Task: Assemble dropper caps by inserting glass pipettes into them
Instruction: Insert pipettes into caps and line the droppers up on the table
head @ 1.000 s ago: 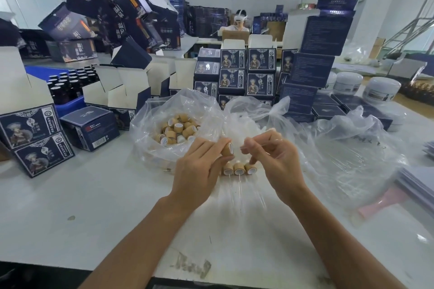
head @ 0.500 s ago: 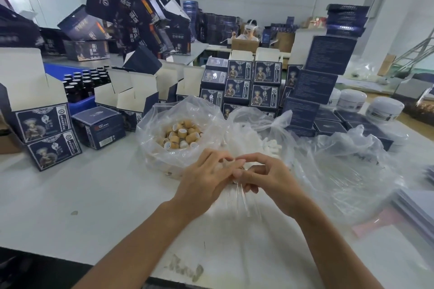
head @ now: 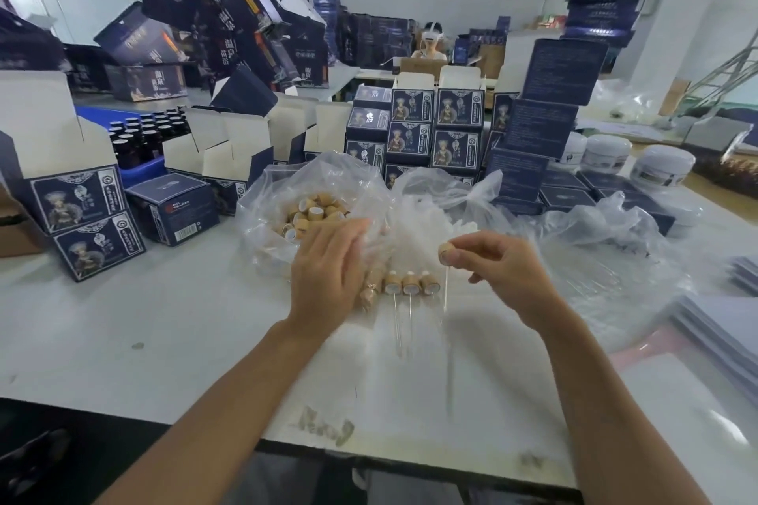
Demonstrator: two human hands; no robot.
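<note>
The white table (head: 143,324) carries plastic bags (head: 262,225), navy boxes (head: 172,209), white jars (head: 660,170) and assembled droppers (head: 410,284).

Your right hand (head: 502,271) pinches a tan dropper cap (head: 445,250) with its glass pipette (head: 446,291) hanging down. Your left hand (head: 328,271) hovers with fingers straight beside the bag of caps (head: 316,213), above a row of assembled droppers (head: 404,285) lying on the white table (head: 143,320).

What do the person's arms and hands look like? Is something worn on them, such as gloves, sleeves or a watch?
Both arms are bare from the lower edge of the picture up to the wrists; no sleeves show. The left hand and the right hand have no gloves. No watch, bracelet or ring is visible on the sides that face the camera.
</note>
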